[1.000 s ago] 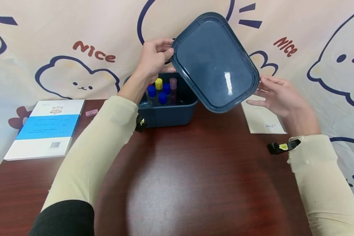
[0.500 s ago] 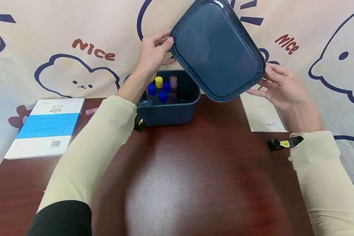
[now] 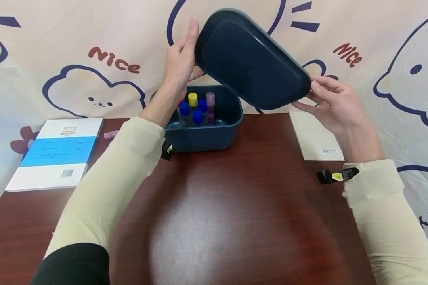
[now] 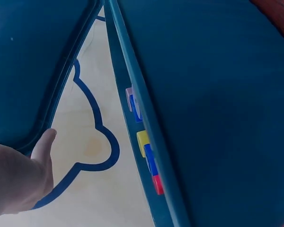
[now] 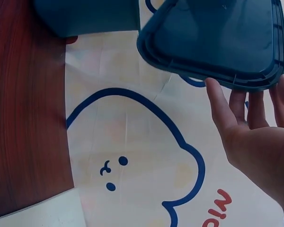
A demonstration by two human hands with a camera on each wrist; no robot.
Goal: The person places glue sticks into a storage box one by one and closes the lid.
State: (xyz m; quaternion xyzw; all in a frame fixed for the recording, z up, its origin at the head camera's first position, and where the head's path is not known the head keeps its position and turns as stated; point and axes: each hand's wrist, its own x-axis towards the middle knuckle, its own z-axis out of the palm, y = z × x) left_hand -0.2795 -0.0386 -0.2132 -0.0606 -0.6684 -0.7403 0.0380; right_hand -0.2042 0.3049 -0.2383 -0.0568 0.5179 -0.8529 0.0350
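Dark blue lid (image 3: 249, 59) held up in the air over the back edge of the surface (image 3: 235, 206), tilted, above and a bit right of the open blue box (image 3: 207, 132). Left hand (image 3: 180, 65) on the lid's left end, fingers mostly straight with one pointing up along the rim, thumb side against the edge; a flat support more than a curled grip. Right hand (image 3: 333, 103) on the lid's right end, fingertips (image 5: 217, 101) straight and touching the rim from below in the right wrist view, thumb on top in the head view. Both hands carry the lid (image 5: 217, 38) between them.

Box sits at the back middle of the surface, not touching the lid. Inside it stand tubes with blue caps (image 3: 196, 114), one yellow cap (image 3: 192, 97) and one pale purple cap (image 3: 210, 97); the left wrist view shows the caps (image 4: 143, 142) past the box rim.

Blue and white book (image 3: 55, 154) near the left edge. Small pink piece (image 3: 110, 135) just beside its back right corner. Beige booklet (image 3: 315, 136) near the right edge, under the right hand.
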